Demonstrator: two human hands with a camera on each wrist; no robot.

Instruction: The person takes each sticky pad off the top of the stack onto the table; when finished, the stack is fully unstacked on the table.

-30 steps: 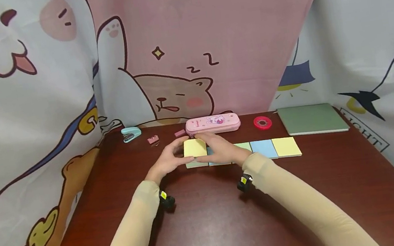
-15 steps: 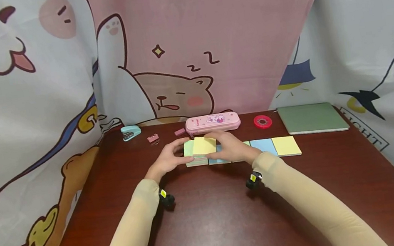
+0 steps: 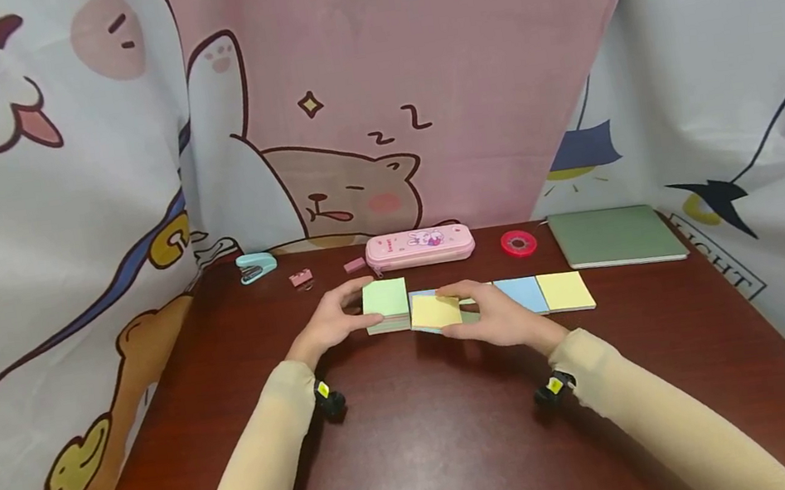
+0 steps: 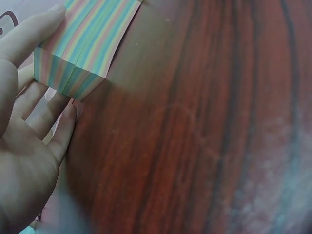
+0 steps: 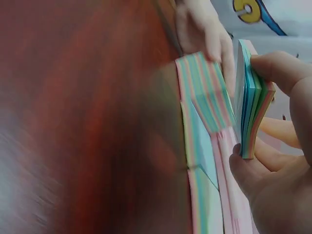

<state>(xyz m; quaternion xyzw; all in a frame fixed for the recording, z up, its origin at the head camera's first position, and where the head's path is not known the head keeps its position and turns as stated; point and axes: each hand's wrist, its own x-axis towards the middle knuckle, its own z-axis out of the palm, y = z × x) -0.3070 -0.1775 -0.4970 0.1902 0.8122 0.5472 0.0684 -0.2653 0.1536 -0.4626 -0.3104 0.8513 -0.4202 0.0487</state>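
My left hand point(image 3: 331, 318) grips the left side of a stack of sticky note pads point(image 3: 385, 298) with a light green top. In the left wrist view the striped edges of that stack point(image 4: 92, 36) show between thumb and fingers. Just to the right, my right hand point(image 3: 499, 315) pinches a sticky note pad point(image 3: 435, 311) with a yellow top between thumb and fingers. It is raised over the row of pads, clear of the stack. The right wrist view shows the layered blue, green and pink edge of this held pad point(image 5: 254, 112).
A blue pad point(image 3: 520, 294) and a yellow pad point(image 3: 566, 291) continue the row rightward. Behind lie a pink pencil case point(image 3: 420, 248), red tape roll point(image 3: 519, 243), green notebook point(image 3: 615, 235), mint stapler point(image 3: 257, 266), pink binder clip point(image 3: 301, 277) and small pink block point(image 3: 354, 265).
My right hand has lifted the yellow-topped pad off the stack and carried it right and toward me, uncovering the green top. The left hand has stayed at the stack.
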